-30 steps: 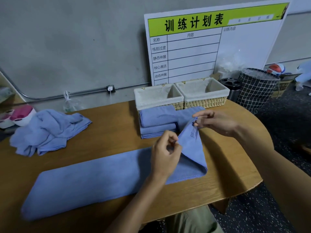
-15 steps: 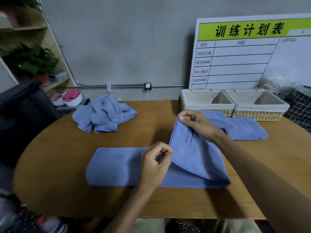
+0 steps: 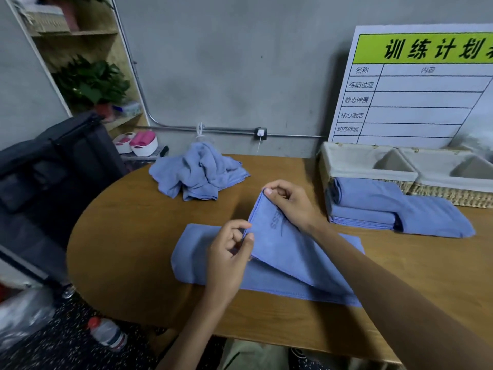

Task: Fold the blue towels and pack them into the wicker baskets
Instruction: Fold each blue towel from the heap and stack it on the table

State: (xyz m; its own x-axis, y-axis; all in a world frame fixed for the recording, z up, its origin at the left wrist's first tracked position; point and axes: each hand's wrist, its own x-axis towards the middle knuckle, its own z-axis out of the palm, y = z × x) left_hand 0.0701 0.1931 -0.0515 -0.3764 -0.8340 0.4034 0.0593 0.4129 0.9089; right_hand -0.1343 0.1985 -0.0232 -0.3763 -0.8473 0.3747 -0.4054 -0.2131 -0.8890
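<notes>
Both hands, the left hand (image 3: 229, 252) and right hand (image 3: 289, 201), pinch the raised end corners of the blue towel (image 3: 282, 263) (lower half flat mid-table), wicker baskets (image 3: 368, 169) well apart.

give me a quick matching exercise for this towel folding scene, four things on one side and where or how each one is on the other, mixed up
Things:
1. crumpled towels
2. folded towels
3. wicker baskets
4. long towel

States:
A. stacked in front of the baskets
B. far right, nothing visible inside
C. heaped at the table's far edge
D. one end lifted by left hand and right hand

Pairs: 1-C, 2-A, 3-B, 4-D
</notes>
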